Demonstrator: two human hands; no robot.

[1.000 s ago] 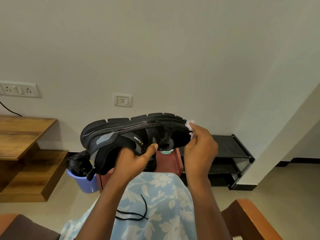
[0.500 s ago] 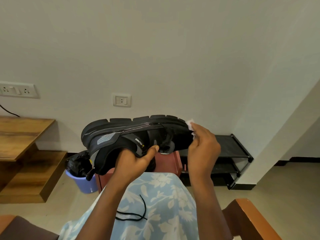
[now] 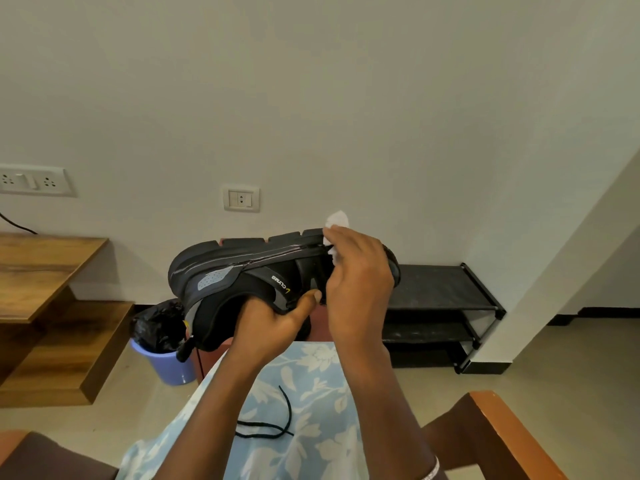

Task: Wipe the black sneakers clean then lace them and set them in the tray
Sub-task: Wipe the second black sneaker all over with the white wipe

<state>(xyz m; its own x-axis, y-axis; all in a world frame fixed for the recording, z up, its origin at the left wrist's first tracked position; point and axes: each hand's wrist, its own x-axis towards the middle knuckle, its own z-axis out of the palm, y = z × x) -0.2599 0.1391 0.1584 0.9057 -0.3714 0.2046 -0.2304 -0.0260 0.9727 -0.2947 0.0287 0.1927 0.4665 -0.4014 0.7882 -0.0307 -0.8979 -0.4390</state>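
Note:
A black sneaker with grey panels is held upside down in front of me, sole up, toe to the right. My left hand grips it from below at the collar, thumb on its side. My right hand pinches a white wipe against the sole edge near the toe. A black lace lies loose on my lap, on the blue floral cloth.
A reddish stool stands behind the sneaker. A black shoe rack is at the right by the wall. A purple bin with a black bag sits left, beside wooden steps. A wooden chair arm is at lower right.
My right hand with the wipe has slid from the toe tip leftward and up onto the sole edge. The sneaker stays held by my left hand.

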